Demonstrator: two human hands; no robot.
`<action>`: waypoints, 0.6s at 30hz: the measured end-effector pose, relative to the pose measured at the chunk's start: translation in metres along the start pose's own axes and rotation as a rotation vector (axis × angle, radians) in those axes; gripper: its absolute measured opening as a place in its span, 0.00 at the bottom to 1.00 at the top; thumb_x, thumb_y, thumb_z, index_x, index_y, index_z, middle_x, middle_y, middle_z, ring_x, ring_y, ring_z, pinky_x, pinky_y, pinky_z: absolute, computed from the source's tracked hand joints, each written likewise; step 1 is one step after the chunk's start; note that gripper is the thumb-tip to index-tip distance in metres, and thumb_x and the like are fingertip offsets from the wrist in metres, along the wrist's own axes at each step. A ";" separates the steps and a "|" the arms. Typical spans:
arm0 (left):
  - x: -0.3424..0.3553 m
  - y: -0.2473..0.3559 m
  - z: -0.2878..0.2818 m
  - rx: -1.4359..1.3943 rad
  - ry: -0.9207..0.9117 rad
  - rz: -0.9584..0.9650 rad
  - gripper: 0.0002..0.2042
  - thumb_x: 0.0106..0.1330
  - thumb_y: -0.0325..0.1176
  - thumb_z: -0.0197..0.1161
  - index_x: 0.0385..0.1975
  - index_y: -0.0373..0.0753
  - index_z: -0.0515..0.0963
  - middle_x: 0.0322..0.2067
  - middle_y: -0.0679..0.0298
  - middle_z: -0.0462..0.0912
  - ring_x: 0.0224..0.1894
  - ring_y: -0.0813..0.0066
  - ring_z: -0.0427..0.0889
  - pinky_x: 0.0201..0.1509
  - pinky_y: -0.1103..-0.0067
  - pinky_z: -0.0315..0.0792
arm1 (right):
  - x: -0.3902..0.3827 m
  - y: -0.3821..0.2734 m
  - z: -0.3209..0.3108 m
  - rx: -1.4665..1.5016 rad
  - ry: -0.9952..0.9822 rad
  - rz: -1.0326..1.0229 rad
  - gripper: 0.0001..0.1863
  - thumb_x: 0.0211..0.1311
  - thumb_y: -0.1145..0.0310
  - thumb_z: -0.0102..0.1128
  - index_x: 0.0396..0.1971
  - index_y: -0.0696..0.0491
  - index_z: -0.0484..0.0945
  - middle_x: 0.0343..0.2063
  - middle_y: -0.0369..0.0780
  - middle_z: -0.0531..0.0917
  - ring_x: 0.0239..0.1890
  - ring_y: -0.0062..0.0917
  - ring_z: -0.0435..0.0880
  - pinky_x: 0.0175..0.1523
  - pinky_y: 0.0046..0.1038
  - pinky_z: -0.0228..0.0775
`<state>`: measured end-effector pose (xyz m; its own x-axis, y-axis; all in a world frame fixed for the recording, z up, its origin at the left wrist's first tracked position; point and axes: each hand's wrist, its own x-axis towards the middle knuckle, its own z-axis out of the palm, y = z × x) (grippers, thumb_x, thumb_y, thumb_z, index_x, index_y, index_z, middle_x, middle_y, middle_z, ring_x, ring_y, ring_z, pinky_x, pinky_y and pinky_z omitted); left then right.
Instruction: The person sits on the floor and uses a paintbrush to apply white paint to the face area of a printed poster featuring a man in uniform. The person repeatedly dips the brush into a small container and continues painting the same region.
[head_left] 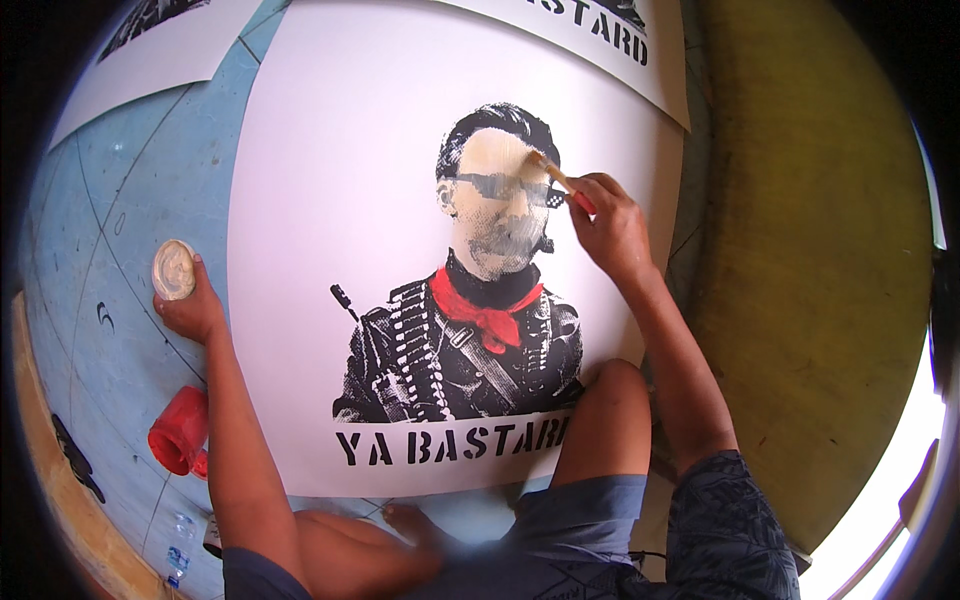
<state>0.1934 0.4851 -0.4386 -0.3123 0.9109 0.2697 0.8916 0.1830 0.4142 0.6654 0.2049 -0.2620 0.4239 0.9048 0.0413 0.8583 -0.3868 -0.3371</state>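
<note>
My right hand (612, 225) is closed round a paintbrush (556, 174) with a pale wooden handle and some red on it. Its bristles touch the forehead of a printed portrait on a large white poster (290, 250). Beige paint covers much of the portrait's face, thin and streaky over the dark glasses and moustache; the neckerchief is red and the rest black. Out to the left, my left hand (192, 308) grips a small round cup (175, 270) with beige paint inside. Part of the lettering under the portrait is hidden behind my knee.
A red container (180, 432) and a clear plastic bottle (180, 550) are on the blue tiled floor (120, 220) at left, near a dark sandal-like object (77, 458). Other printed posters (640, 85) lie beyond, one overlapping mine. An olive-yellow surface (810, 250) runs along the right.
</note>
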 end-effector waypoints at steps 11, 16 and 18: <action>-0.002 0.002 -0.006 -0.027 -0.020 0.004 0.44 0.51 0.58 0.78 0.55 0.22 0.73 0.53 0.42 0.78 0.56 0.45 0.78 0.61 0.59 0.73 | -0.014 -0.006 -0.008 0.141 0.098 0.026 0.13 0.58 0.78 0.70 0.43 0.57 0.85 0.41 0.45 0.87 0.40 0.36 0.88 0.46 0.30 0.81; 0.000 -0.001 -0.001 0.007 0.012 0.031 0.45 0.51 0.58 0.78 0.55 0.22 0.73 0.53 0.42 0.78 0.57 0.45 0.78 0.61 0.59 0.73 | -0.010 0.032 -0.004 0.193 0.181 0.027 0.12 0.58 0.81 0.70 0.43 0.59 0.84 0.41 0.45 0.87 0.40 0.31 0.88 0.47 0.27 0.80; -0.001 -0.002 0.000 0.013 0.027 0.038 0.45 0.50 0.58 0.78 0.55 0.22 0.73 0.53 0.42 0.78 0.56 0.45 0.78 0.61 0.59 0.73 | -0.010 0.042 0.002 0.212 0.182 0.027 0.11 0.59 0.81 0.69 0.42 0.60 0.84 0.40 0.45 0.87 0.40 0.30 0.87 0.46 0.26 0.80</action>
<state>0.1917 0.4840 -0.4397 -0.2869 0.9071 0.3081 0.9069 0.1536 0.3923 0.6963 0.1802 -0.2787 0.5075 0.8402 0.1913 0.7743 -0.3471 -0.5292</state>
